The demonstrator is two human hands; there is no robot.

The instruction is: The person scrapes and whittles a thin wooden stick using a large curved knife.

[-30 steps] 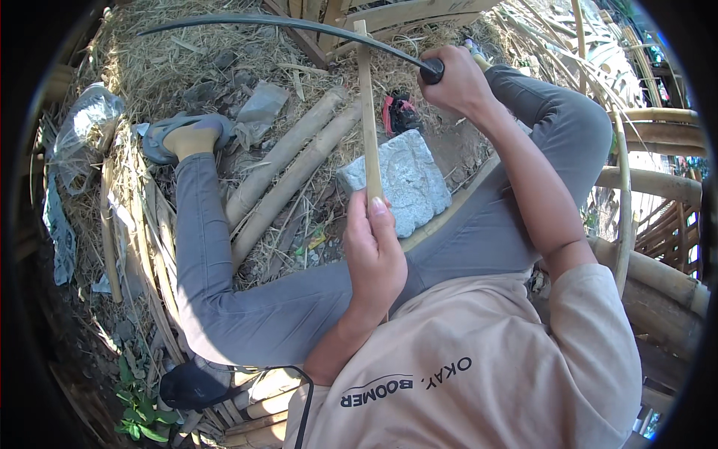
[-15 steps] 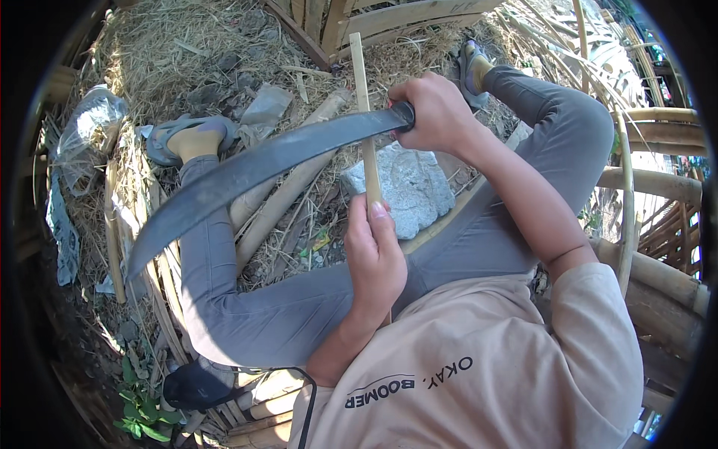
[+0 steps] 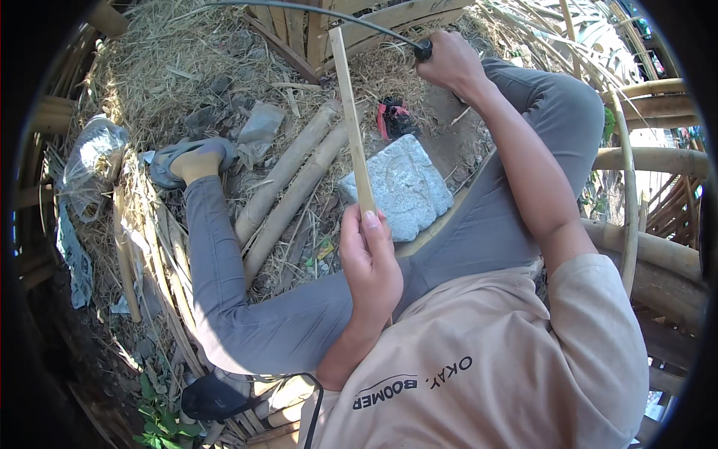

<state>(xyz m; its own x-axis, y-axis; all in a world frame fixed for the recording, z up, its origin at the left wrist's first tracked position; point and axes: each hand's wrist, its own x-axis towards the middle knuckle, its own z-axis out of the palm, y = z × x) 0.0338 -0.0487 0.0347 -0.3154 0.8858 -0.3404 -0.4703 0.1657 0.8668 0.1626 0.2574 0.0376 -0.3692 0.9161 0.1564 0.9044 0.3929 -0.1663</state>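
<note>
The person's left hand (image 3: 368,262) is closed around the lower end of a thin bamboo strip (image 3: 350,120), thumb pressed along its face. The strip stands nearly upright from that fist, its long axis running away from the body and leaning slightly to the left at its far tip. The right hand (image 3: 451,61) is raised beyond and to the right of the strip's upper part, wrapped tight around the dark handle of a long curved blade (image 3: 299,9). The blade sweeps leftward from that fist across and past the strip's top end; whether its edge touches the strip there is hard to tell, since the blade shows only as a thin dark line. The left hand is therefore the nearer one, gripping the strip itself, while the right hand stays apart from it. Just beyond the left hand, between the knees, lies a grey stone block (image 3: 404,187), with two thick bamboo poles (image 3: 295,183) further to its left.
</note>
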